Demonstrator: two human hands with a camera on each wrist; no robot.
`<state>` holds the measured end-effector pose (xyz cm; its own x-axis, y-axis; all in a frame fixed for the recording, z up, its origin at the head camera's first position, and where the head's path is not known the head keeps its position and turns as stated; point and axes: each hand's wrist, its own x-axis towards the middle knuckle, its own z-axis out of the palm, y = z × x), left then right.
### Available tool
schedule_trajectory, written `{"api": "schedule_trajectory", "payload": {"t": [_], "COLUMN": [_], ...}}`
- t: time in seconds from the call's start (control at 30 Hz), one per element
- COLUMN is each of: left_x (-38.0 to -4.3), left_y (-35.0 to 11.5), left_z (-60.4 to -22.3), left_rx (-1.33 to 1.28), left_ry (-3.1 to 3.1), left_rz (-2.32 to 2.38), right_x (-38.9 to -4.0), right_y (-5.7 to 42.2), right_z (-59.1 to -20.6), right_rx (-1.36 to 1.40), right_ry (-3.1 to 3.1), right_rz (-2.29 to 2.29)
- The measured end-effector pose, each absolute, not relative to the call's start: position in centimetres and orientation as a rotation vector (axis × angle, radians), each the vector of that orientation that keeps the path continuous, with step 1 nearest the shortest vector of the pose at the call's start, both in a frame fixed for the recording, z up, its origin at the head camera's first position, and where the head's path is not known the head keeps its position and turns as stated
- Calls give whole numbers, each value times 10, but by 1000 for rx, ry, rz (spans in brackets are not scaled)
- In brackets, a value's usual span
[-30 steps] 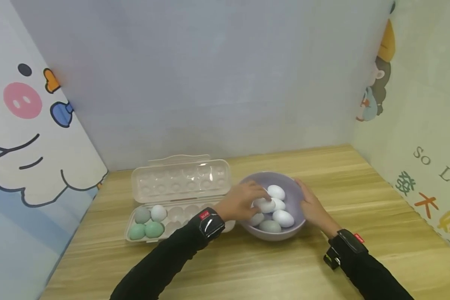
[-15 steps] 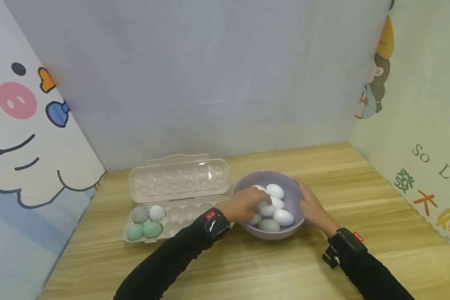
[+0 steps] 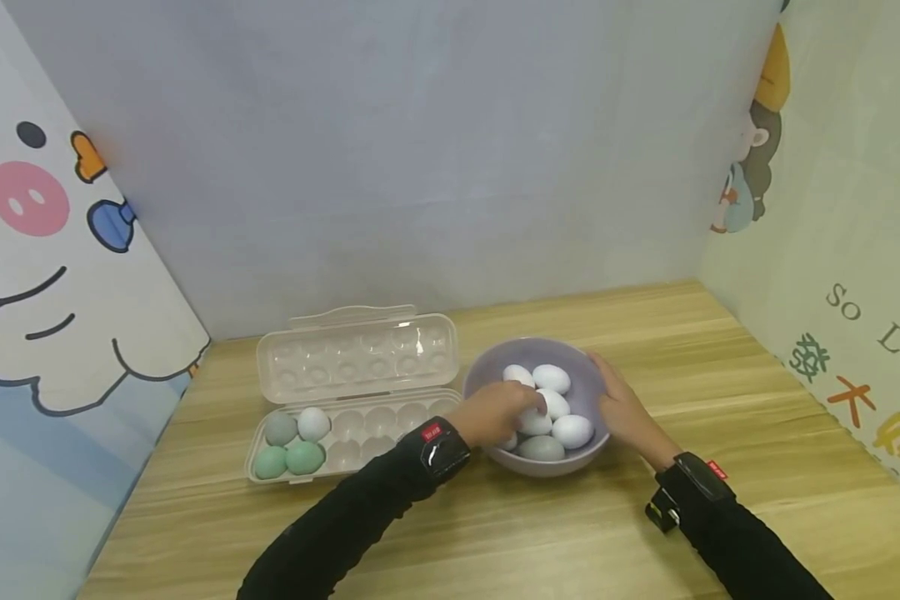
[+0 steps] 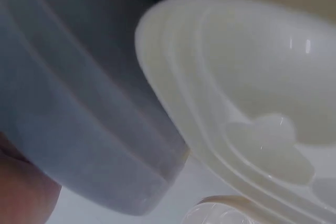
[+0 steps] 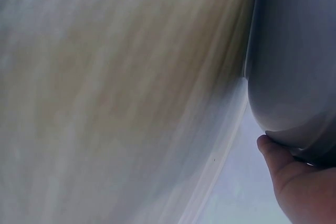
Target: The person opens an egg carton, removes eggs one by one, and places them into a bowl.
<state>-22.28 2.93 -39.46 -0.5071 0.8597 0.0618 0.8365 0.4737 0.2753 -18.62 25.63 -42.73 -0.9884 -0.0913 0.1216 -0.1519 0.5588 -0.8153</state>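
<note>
My left hand (image 3: 498,412) reaches over the left rim of a purple bowl (image 3: 592,392), its fingers curled on a white egg (image 3: 537,423); part of that egg and the fingertips are hidden. Around it in the bowl lie several more white eggs (image 3: 551,380) and a greyish egg (image 3: 542,448). My right hand (image 3: 626,412) holds the bowl's right side. In the right wrist view, its thumb (image 5: 275,156) is at the bowl's edge. The left wrist view shows the bowl's outer wall (image 4: 89,103) beside the pale egg carton (image 4: 173,61).
Left of the bowl, the clear egg carton (image 3: 390,410) stands open with its lid (image 3: 356,358) tilted back. At its left end sit two green eggs (image 3: 304,457), a grey egg (image 3: 281,428) and a white one. Behind the wooden table (image 3: 570,533) rises a pale backdrop.
My left hand has sunk lower into the bowl, and its fingers have gone from spread over the egg to curled more closely on it. The right hand stays on the bowl.
</note>
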Motion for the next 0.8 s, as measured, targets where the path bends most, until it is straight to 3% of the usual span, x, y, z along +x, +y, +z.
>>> {"api": "schedule_trajectory", "payload": {"t": [0.57, 0.8], "left_x": [-216, -210], "left_y": [25, -15], "left_z": [-391, -372], "left_rx": [1448, 1368], "left_ry": [2645, 2668], "left_rz": [432, 571], "right_x": [-186, -183], "right_y": [253, 254], "right_z": [-426, -424], "right_rx": [210, 186], "right_ry": [-2742, -2741], "right_rz": [1408, 1434]}}
